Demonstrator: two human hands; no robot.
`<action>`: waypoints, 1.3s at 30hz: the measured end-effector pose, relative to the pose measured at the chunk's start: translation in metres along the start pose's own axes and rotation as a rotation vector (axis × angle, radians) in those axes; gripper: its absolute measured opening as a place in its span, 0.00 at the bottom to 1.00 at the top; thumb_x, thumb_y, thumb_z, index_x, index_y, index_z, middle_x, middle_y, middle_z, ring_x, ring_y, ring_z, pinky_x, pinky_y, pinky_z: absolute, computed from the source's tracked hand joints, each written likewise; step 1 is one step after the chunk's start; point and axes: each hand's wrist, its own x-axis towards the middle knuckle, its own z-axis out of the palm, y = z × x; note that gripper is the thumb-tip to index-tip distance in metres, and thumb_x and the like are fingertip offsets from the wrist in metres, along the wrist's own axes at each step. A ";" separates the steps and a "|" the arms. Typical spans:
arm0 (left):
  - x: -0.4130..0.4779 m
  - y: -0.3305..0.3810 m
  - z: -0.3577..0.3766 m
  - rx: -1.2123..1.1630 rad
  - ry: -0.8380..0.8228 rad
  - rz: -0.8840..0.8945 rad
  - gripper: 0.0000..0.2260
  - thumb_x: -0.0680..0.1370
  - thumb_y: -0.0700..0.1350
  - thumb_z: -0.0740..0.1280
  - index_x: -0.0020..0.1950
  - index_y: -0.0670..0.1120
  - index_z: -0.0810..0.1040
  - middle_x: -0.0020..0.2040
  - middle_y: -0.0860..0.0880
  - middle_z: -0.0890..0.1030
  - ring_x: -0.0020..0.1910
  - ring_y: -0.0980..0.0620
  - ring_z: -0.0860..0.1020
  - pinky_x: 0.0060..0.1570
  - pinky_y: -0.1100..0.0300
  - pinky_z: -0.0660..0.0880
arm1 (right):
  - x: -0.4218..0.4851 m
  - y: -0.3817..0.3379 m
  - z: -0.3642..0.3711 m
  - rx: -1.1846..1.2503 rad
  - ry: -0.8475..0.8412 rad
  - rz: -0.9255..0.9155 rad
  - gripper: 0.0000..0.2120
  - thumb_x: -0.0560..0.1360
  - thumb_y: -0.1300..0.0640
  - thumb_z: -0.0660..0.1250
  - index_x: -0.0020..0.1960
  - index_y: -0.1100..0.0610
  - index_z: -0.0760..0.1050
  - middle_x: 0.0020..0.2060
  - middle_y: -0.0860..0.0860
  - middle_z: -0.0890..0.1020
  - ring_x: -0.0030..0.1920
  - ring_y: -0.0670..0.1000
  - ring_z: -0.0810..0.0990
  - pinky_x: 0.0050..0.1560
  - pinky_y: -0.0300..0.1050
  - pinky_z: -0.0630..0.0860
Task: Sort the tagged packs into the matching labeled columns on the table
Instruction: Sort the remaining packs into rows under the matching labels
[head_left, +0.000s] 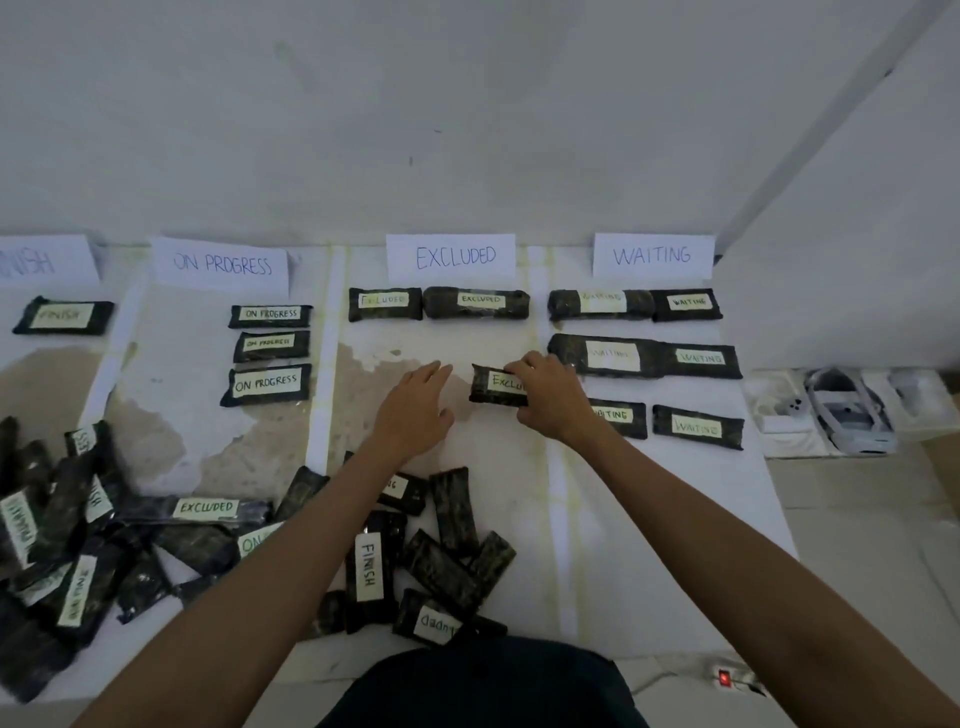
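Note:
My right hand (548, 400) grips the right end of a dark pack tagged EXCLUDED (493, 385), low over the table in the EXCLUDED column. My left hand (415, 410) hovers just left of it with fingers relaxed, holding nothing. Two EXCLUDED packs (439, 303) lie in a row under the EXCLUDED sign (451, 256). Three packs (270, 349) are stacked in a column under the ON PROGRESS sign (221, 264). Several packs (644, 358) fill the column under the WAITING sign (653, 255). One pack (63, 315) lies under the FINISH sign (44, 260).
A heap of unsorted packs (104, 535) covers the near left of the table, and more (415, 556) lie between my arms. White tape strips (327, 353) divide the columns. A white tray with a headset (847, 410) sits off the table's right edge. A power strip (727, 678) lies on the floor.

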 end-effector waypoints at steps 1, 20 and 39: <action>0.008 -0.004 -0.002 0.008 -0.007 -0.005 0.28 0.76 0.42 0.63 0.75 0.44 0.58 0.75 0.44 0.60 0.73 0.43 0.59 0.70 0.49 0.61 | 0.010 0.001 0.000 0.001 -0.001 -0.003 0.28 0.69 0.57 0.69 0.68 0.55 0.66 0.62 0.55 0.71 0.60 0.58 0.69 0.57 0.56 0.69; 0.070 -0.028 0.000 0.081 -0.074 -0.025 0.29 0.76 0.44 0.63 0.75 0.43 0.57 0.74 0.43 0.63 0.70 0.42 0.63 0.67 0.47 0.66 | 0.087 0.012 0.004 0.048 -0.019 -0.031 0.28 0.69 0.59 0.69 0.68 0.55 0.67 0.62 0.56 0.70 0.61 0.58 0.68 0.58 0.52 0.66; -0.080 -0.018 0.031 0.029 -0.124 -0.040 0.23 0.73 0.43 0.65 0.68 0.43 0.69 0.68 0.43 0.70 0.67 0.41 0.66 0.67 0.50 0.62 | -0.035 -0.073 0.036 0.172 -0.415 -0.148 0.32 0.68 0.47 0.73 0.68 0.53 0.66 0.60 0.54 0.71 0.57 0.56 0.74 0.52 0.51 0.75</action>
